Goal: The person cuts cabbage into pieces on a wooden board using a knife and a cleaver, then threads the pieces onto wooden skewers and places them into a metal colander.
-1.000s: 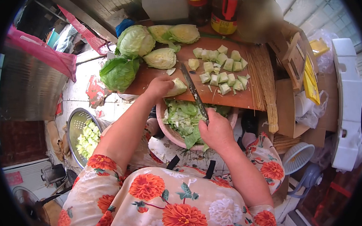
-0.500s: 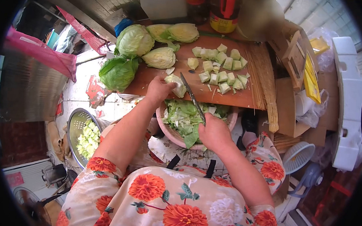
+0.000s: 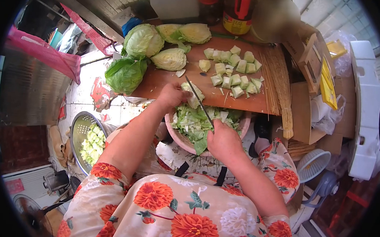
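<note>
My left hand (image 3: pixel 174 95) grips a piece of cabbage (image 3: pixel 195 95) at the near edge of the wooden board (image 3: pixel 157 82). In my right hand (image 3: pixel 225 139) is the handle of a knife (image 3: pixel 198 98), whose blade slants up and left across the cabbage piece. Below them, a pink basin (image 3: pixel 181 142) holds chopped cabbage leaves (image 3: pixel 192 123). Diced cabbage core chunks (image 3: pixel 237 65) lie on the board to the right. Whole cabbages (image 3: pixel 143 42) and cut cabbage halves (image 3: pixel 170 59) sit at the board's left and back.
A metal colander (image 3: pixel 75 132) with cut cabbage stands on the floor at left. Bottles (image 3: pixel 237 14) stand behind the board. A straw broom (image 3: pixel 286 89) lies along its right edge, near cardboard boxes (image 3: pixel 301 110) and a white foam box (image 3: pixel 365 113). A fan (image 3: pixel 31 215) is at lower left.
My left hand has moved slightly right and down with the cabbage piece, which now tilts more over the basin. The knife blade has swung a little to the left across it.
</note>
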A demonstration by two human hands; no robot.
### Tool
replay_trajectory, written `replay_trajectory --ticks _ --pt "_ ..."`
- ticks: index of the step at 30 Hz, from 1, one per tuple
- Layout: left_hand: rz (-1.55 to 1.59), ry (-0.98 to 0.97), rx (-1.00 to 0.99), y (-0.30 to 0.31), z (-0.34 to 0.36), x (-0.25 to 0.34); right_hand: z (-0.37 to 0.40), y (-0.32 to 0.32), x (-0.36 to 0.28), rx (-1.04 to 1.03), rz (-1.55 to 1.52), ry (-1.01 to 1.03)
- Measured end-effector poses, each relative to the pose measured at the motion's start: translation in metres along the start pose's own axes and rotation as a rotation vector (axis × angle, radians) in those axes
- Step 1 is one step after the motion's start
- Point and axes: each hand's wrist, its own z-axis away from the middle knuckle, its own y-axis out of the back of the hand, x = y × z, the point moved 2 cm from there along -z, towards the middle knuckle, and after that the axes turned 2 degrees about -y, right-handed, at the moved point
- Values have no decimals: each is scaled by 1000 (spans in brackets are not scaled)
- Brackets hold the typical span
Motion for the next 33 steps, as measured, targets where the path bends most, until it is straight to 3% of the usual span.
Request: replay_trajectory --ticks 11,13,26,33 --pt "-102 -11 56 -4 -12 -7 -6 -3 -7 -47 116 -1" --pt "-316 -117 116 -4 -23 -13 -10 -2 -9 -61 118 2" --pt "-449 -91 120 -5 -6 10 -40 15 -23 -139 122 10" --pt "-428 -130 91 -5 -7 10 -64 -6 -14 -105 135 7"
